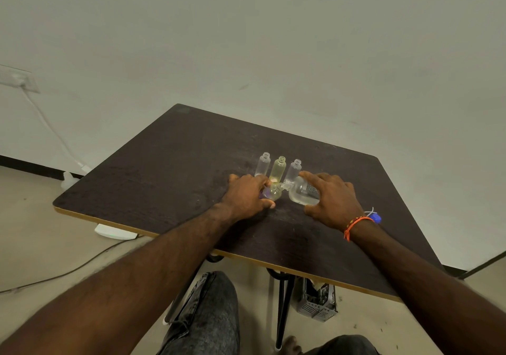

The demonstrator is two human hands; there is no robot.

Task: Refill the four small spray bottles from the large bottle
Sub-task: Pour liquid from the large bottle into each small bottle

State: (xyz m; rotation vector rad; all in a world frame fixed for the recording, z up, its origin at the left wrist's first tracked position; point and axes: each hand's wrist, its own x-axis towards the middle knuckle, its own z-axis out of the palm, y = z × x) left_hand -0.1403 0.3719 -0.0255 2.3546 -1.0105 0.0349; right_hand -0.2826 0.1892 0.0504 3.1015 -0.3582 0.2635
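Three small clear bottles stand uncapped in a row on the dark table (169,163): the left one (263,164), a yellowish middle one (278,169) and the right one (293,170). In front of them my left hand (247,196) grips a fourth small bottle (273,192), tilted toward the right. My right hand (332,198) holds the large clear bottle (301,193) tipped on its side, its neck meeting the small bottle's mouth. My right index finger lies straight along the large bottle.
A blue spray cap with a white tube (375,216) lies on the table behind my right wrist. A white cable and plug (82,166) run down the wall at left. A grey crate (317,300) sits under the table by my knees.
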